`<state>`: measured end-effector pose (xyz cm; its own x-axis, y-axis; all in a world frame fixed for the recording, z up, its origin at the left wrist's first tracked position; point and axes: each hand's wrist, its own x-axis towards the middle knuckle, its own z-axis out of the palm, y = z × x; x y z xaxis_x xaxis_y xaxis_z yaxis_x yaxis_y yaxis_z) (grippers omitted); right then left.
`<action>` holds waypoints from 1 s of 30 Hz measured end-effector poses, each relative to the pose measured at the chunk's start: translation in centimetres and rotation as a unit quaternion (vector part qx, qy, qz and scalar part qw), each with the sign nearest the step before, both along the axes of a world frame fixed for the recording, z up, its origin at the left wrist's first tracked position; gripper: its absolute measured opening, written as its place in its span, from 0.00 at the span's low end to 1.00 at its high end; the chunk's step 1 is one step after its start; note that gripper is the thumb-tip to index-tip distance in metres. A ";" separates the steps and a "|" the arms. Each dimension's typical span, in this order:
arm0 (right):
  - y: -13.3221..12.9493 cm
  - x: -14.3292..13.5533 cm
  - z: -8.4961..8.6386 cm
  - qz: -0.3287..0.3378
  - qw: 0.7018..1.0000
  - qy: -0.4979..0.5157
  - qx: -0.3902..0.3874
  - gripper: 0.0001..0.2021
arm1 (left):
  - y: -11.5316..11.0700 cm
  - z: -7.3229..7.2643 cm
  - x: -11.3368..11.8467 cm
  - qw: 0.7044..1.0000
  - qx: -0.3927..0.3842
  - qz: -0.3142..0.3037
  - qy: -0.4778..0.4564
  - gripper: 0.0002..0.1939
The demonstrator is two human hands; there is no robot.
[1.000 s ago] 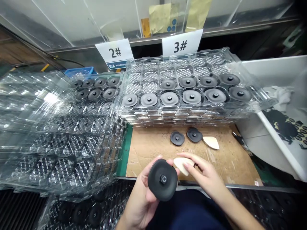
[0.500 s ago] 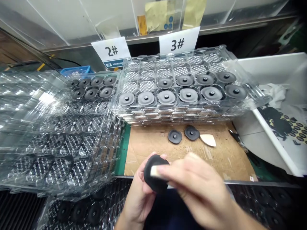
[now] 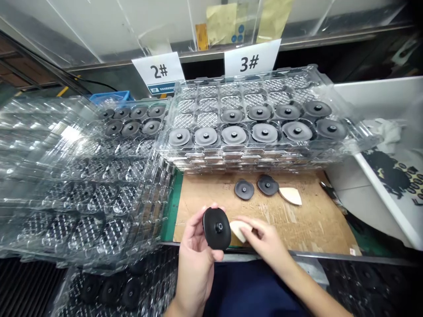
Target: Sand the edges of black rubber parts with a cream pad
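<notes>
Left hand [image 3: 200, 259]: curled round the rim of 1 black disc [image 3: 214, 225], knob toward camera.
Right hand [image 3: 264, 240]: pinches 1 pale wedge [image 3: 237, 230].
Wedge to disc: just right of rim; contact cannot be told.
Disc's long axis: near upright in view.
2 loose discs [image 3: 244, 189]: on cardboard [image 3: 205, 193], beyond the hands.

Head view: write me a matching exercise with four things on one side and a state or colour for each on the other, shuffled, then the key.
Things:
1. Left hand
2. Right hand
3. Cardboard sheet
4. 3# sign

States and colours:
A. White with black characters
B. Pinching a cream piece
C. Brown, with two loose discs lying on it
D. Holding a black disc

Pairs: 1-D, 2-B, 3-C, 4-A
</notes>
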<state>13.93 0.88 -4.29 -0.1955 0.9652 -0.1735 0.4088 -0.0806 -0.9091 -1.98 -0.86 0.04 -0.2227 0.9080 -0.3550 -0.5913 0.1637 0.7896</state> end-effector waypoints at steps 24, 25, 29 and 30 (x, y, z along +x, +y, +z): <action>0.2 1.1 5.4 -0.022 0.998 0.028 0.043 0.10 | -0.2 1.4 -0.1 1.000 0.000 -0.024 0.000 0.31; 0.3 1.3 5.6 -0.021 0.998 0.028 0.058 0.11 | -0.3 1.5 -0.1 1.000 0.000 -0.028 -0.001 0.31; 0.8 2.1 7.3 0.040 0.983 0.039 0.176 0.15 | -0.7 1.3 -0.3 0.992 -0.001 -0.110 -0.057 0.33; 1.0 2.1 7.9 0.082 0.971 0.040 0.219 0.17 | -0.8 1.2 -0.3 0.986 -0.002 -0.149 -0.080 0.33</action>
